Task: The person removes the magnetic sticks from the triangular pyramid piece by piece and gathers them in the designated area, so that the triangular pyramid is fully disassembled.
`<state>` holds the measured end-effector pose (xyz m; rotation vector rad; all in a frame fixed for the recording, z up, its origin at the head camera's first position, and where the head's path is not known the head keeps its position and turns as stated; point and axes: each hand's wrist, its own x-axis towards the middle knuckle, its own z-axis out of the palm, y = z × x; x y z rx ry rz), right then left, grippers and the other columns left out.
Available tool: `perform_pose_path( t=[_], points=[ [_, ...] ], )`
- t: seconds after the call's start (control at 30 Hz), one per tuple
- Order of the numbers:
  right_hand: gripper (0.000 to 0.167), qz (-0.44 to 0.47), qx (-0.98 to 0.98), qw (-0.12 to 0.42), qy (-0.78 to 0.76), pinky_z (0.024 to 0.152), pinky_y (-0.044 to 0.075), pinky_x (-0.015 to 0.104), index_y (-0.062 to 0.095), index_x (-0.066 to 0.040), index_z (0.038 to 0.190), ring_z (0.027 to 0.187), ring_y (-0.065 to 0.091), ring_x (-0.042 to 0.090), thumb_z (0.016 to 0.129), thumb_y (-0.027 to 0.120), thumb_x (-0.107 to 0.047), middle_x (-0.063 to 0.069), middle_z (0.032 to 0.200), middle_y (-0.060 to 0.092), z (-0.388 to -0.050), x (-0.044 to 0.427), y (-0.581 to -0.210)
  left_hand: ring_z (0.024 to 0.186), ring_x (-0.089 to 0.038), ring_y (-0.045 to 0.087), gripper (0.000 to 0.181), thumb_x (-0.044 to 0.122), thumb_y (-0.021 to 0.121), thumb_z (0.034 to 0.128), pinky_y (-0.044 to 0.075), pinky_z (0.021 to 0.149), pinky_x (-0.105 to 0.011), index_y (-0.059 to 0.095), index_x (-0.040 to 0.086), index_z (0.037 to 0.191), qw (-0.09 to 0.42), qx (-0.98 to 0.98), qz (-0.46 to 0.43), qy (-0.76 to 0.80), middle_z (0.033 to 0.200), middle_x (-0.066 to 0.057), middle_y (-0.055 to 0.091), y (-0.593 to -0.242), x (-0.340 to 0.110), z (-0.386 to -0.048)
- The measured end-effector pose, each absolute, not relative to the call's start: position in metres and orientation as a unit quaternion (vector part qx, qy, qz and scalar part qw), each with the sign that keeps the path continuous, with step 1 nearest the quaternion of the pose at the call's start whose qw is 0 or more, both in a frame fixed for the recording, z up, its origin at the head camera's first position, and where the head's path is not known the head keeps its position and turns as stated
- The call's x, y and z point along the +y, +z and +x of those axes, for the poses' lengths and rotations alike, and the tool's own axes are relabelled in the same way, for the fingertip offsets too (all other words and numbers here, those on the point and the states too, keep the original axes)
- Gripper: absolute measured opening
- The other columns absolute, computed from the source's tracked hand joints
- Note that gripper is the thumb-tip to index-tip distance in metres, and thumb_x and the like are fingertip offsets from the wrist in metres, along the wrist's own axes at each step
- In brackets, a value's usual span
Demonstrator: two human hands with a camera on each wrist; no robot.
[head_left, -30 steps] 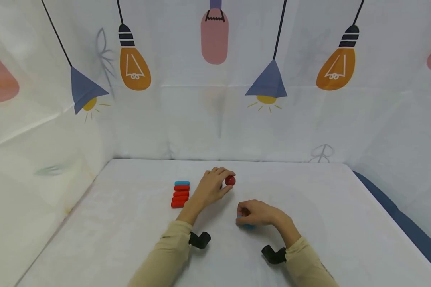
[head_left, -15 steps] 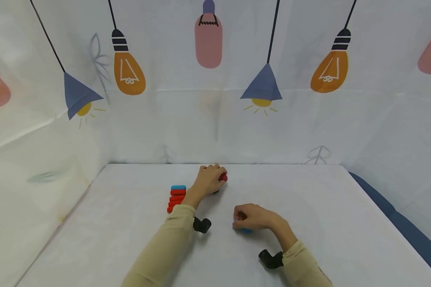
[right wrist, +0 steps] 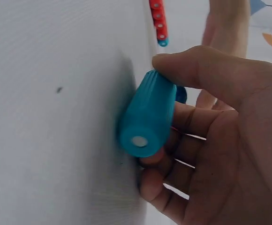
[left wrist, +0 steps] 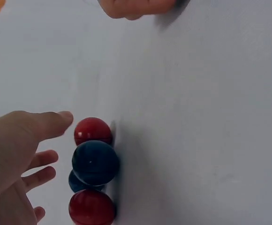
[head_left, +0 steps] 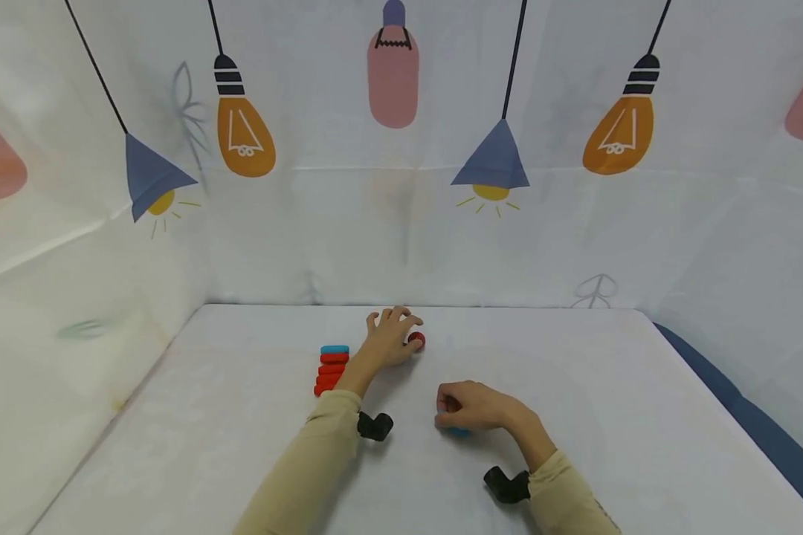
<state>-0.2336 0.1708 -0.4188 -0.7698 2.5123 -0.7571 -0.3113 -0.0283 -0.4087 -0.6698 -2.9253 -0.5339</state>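
My left hand is just left of a small red ball near the back of the table. In the left wrist view its thumb and fingers are spread and apart from a cluster of glossy balls: a red one, a dark blue one, another dark blue one partly hidden, and a red one. My right hand pinches a turquoise ribbed magnetic rod between thumb and fingers, low over the table. A pale dot marks the rod's near end.
Several red rods lie stacked side by side left of my left forearm, with a blue rod at the far end. Black wrist mounts stick out from both sleeves. A printed fabric wall rises behind the white table.
The left hand's fingers, closed on the red ball half a second ago, have spread and come off it; the ball now lies by the thumb. My right hand keeps its pinch on the rod.
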Motion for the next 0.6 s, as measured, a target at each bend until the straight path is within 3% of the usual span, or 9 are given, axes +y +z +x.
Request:
perform_pose_path(
  t=[0.17, 0.23, 0.4, 0.6],
  points=[
    [0.014, -0.305, 0.882, 0.184, -0.31, 0.058, 0.039, 0.02, 0.055, -0.021, 0.092, 0.063, 0.045, 0.003, 0.091, 0.061, -0.034, -0.009, 0.07, 0.048, -0.236, 0.174, -0.417, 0.121, -0.028, 0.047, 0.036, 0.03, 0.06, 0.0923, 0.029, 0.103, -0.055, 0.056, 0.017, 0.126, 0.096, -0.926, -0.26, -0.256, 0.129, -0.008, 0.05, -0.414, -0.042, -0.285],
    [0.015, -0.311, 0.875, 0.173, -0.329, 0.057, 0.039, 0.02, 0.055, -0.02, 0.094, 0.061, 0.045, 0.003, 0.092, 0.06, -0.034, -0.009, 0.069, 0.047, -0.237, 0.175, -0.415, 0.117, -0.027, 0.05, 0.037, 0.028, 0.059, 0.0934, 0.036, 0.102, -0.05, 0.055, 0.014, 0.128, 0.063, -0.905, -0.301, -0.292, 0.127, -0.009, 0.053, -0.416, -0.051, -0.273],
    [0.015, -0.313, 0.859, 0.141, -0.38, 0.061, 0.043, 0.021, 0.054, -0.02, 0.099, 0.066, 0.049, 0.006, 0.093, 0.058, -0.033, -0.005, 0.075, 0.056, -0.238, 0.175, -0.408, 0.11, -0.017, 0.056, 0.04, 0.03, 0.059, 0.0936, 0.047, 0.095, -0.036, 0.054, 0.013, 0.129, -0.083, -0.861, -0.36, -0.349, 0.123, -0.003, 0.06, -0.414, -0.072, -0.251],
    [0.016, -0.324, 0.841, 0.078, -0.427, 0.074, 0.051, 0.025, 0.052, -0.017, 0.101, 0.076, 0.06, 0.011, 0.092, 0.061, -0.025, 0.0, 0.09, 0.063, -0.234, 0.168, -0.401, 0.105, -0.012, 0.057, 0.037, 0.035, 0.062, 0.0911, 0.048, 0.092, -0.034, 0.056, 0.016, 0.123, -0.1, -0.85, -0.374, -0.358, 0.117, 0.005, 0.062, -0.405, -0.079, -0.244]
  ],
)
